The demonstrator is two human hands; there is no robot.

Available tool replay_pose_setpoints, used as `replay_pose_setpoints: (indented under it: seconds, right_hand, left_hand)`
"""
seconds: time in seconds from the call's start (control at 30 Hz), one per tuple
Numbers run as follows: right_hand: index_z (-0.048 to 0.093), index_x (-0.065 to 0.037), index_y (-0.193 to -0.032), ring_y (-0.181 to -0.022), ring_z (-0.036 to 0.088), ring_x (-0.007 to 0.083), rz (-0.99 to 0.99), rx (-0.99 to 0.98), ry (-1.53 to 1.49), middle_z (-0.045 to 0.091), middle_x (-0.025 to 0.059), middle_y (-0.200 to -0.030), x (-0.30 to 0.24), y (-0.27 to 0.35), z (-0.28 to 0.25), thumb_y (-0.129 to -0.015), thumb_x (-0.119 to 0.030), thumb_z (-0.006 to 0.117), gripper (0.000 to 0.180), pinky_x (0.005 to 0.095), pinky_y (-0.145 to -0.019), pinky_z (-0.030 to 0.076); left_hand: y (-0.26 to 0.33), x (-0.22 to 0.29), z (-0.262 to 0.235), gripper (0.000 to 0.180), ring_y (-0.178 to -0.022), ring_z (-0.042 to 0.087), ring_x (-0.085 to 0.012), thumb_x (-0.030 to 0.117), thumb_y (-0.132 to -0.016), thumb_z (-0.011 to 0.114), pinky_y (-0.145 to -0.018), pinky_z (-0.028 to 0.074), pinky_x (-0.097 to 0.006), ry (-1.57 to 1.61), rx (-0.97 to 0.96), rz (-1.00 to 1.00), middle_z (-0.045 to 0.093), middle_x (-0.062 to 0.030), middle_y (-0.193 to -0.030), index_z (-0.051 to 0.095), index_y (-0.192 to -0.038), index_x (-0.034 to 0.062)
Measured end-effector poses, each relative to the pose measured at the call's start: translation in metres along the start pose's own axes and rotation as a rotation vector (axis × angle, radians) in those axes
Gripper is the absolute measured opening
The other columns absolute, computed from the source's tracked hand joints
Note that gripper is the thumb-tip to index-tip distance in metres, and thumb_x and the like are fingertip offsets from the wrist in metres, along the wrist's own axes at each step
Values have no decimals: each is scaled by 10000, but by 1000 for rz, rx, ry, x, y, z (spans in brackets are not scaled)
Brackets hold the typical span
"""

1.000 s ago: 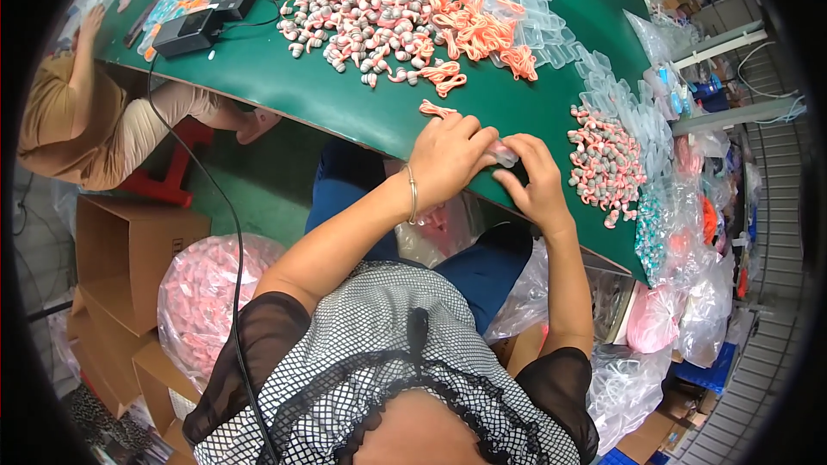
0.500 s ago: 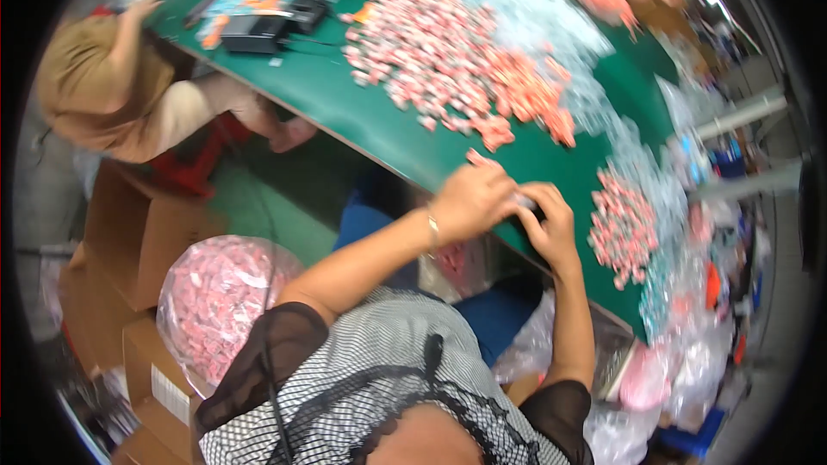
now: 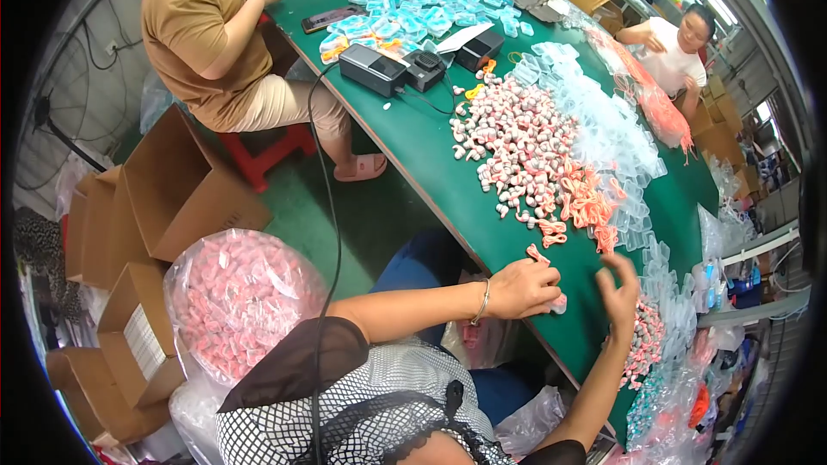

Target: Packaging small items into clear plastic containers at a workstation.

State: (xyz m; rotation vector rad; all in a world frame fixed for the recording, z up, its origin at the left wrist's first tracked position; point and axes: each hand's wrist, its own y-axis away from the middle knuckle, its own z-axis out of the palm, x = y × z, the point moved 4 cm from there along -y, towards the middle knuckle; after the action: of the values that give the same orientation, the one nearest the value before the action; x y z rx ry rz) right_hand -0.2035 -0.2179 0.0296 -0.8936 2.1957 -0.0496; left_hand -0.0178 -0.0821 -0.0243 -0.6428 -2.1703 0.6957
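My left hand is closed over the green table's near edge, its fingers round a small pinkish, partly clear piece. A bundled orange cord shows just above its knuckles; whether the hand grips it too I cannot tell. To the right, my right hand is raised over the table with its fingers apart and nothing visible in them. Its fingertips are near a heap of looped orange cords. Beside that wrist lies a smaller pile of pink and grey pieces.
A large heap of pink and grey pieces and many clear plastic cases cover the green table. Black devices stand farther left. A full bag and cardboard boxes are at my left. Two people sit around the table.
My hands were together; now the right hand has moved away from the left, toward the orange cords, and its fingers have opened. The whole view has shifted, showing more of the table's far side.
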Motion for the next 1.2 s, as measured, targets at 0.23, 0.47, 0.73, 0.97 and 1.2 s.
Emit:
replay_pose_setpoints:
  seconds: [0.23, 0.47, 0.73, 0.97, 1.2]
  right_hand:
    - [504, -74, -1372, -1201, 531, 426, 125, 257, 869, 549, 245, -1320, 157, -80, -53, -837, -382, 676, 641, 527, -991, 440]
    - [566, -233, -1337, -1319, 413, 376, 481, 64, 745, 554, 50, -1382, 140, -75, -20, -885, -433, 620, 498, 650, -961, 402]
    - [605, -176, -1280, -1225, 515, 389, 413, -138, 384, 566, 111, -1334, 118, -67, -32, -864, -249, 629, 423, 499, -995, 448]
    - [562, -189, -1326, -1237, 507, 392, 51, 281, 622, 550, 160, -1346, 147, -109, -8, -865, -242, 635, 469, 507, -1013, 435]
    - [602, -222, -1263, -1132, 575, 377, 187, 138, 431, 600, 149, -1214, 129, -86, 1, -855, -182, 676, 417, 527, -942, 472]
  left_hand:
    - [-7, -2, -1, 299, -970, 587, -285, 224, -757, 718, -806, 480, -419, -31, -74, 12, 610, -88, -1048, 595, -988, 77]
    - [-15, 3, -5, 289, -919, 571, -267, 184, -759, 705, -792, 471, -381, -30, -86, 22, 592, -71, -1035, 575, -993, 76]
    - [-14, 6, -4, 316, -924, 574, -252, 196, -767, 709, -779, 466, -370, -66, -79, 5, 595, -68, -1041, 594, -1037, 78]
    - [-14, 6, -5, 397, -932, 587, -262, 211, -760, 713, -756, 471, -379, -81, -123, -33, 602, -75, -1063, 624, -1132, 104]
    - [-16, 5, -3, 408, -941, 586, -274, 216, -766, 709, -768, 471, -379, -83, -121, -22, 606, -80, -1065, 625, -1148, 99]
